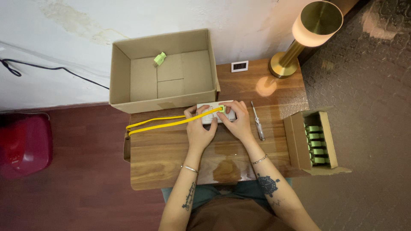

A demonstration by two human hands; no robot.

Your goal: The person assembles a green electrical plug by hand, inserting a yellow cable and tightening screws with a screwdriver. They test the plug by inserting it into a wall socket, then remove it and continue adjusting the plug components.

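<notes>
A white rectangular device (206,105) lies on the wooden table (171,158) in front of me. Both my hands rest on it. My left hand (199,126) holds its left part, with a yellow cable (162,122) running under the fingers and off to the left table edge. My right hand (238,120) holds its right part, fingers at a light green plug (222,109) on the cable's end, which sits at the device's top.
An open cardboard box (165,102) at the back holds one green plug (159,58). A screwdriver (257,121) lies right of my right hand. A smaller carton (299,141) with several green plugs sits at the right edge. A brass lamp (299,38) and a small white display (239,66) stand behind.
</notes>
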